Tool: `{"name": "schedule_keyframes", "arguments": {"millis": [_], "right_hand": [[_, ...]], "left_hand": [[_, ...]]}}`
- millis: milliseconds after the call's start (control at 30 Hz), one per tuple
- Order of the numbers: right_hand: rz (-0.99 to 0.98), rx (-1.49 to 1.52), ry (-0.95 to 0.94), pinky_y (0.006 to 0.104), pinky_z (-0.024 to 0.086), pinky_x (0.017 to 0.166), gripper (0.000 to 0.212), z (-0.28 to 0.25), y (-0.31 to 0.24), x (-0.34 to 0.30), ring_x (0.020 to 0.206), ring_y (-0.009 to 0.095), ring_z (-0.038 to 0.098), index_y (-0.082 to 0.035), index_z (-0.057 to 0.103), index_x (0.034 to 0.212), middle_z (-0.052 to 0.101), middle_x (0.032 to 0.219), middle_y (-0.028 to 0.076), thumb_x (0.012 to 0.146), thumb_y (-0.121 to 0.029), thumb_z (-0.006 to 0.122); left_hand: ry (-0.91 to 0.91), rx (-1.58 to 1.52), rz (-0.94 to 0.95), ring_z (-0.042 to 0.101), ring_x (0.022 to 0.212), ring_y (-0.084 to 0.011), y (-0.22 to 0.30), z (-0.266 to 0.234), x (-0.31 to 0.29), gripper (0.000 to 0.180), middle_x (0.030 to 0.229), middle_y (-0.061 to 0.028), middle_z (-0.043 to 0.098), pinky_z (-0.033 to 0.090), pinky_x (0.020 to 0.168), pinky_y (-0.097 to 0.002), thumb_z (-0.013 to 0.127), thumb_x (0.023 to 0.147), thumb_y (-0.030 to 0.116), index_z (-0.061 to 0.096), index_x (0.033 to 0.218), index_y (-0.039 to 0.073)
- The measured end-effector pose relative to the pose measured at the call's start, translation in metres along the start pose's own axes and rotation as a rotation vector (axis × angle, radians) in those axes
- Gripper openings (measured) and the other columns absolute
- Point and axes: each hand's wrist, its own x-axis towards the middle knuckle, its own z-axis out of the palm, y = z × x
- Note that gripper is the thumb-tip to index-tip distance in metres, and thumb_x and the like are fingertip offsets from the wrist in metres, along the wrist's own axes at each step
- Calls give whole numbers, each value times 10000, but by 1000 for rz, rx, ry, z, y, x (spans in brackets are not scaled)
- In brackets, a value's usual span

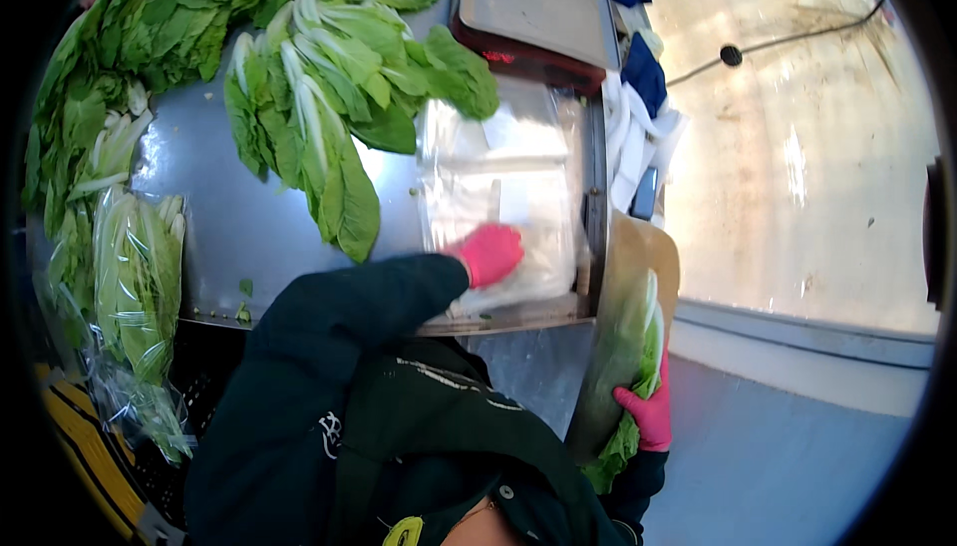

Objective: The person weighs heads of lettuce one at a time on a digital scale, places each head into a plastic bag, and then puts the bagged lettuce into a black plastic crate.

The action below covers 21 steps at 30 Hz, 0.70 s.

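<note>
My left hand (488, 254), in a pink glove, has its fingers curled down on a clear plastic bag (454, 202) of the stack lying flat on the metal table. Some motion blur softens the bag's near end. Low on the right, my right hand (650, 414), also gloved in pink, grips a bunch of leafy greens (648, 332) with white stalks. These greens rest in a curved, brownish translucent sheet (633, 247), shaped like a trough, off the table's right edge. Part of the right hand's fingers is hidden behind the sheet and leaves.
Loose greens (329, 87) lie spread mid-table, with a larger heap (169, 17) at the far left. Bagged greens (140, 267) hang over the left edge near a yellow crate (85, 451). A scale (538, 7) stands far right. Cloths (633, 127) and a phone (646, 193) lie beyond the edge.
</note>
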Motion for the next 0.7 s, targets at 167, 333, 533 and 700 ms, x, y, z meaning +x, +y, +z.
{"name": "schedule_keyframes", "arguments": {"millis": [167,333,533,700], "right_hand": [[108,34,-94,334,269,1074,1092,2,42,-29,1334,200,293,-107,111,1489,303,1467,87,611,101,724],[124,126,-206,315,235,1088,1080,19,72,-17,1356,180,256,-90,99,1488,270,1486,76,626,76,729],[144,154,-251,320,220,1096,1083,11,94,3,1363,186,249,-76,110,1484,276,1486,81,625,42,758],[140,88,-304,311,211,1099,1071,-2,103,0,1374,174,216,-76,99,1484,219,1510,76,645,46,752]], "left_hand": [[12,80,22,572,832,-286,-14,-10,13,110,866,-105,575,452,697,-416,592,741,172,629,803,90],[-60,116,48,548,870,-289,-12,-17,7,120,904,-108,559,438,705,-408,602,746,176,624,828,91],[-64,157,-22,526,876,-303,2,-21,0,152,910,-111,544,418,716,-416,609,762,222,622,821,83],[13,121,-10,526,878,-312,-2,-11,-2,139,893,-116,547,413,720,-430,594,781,217,624,773,82]]}}
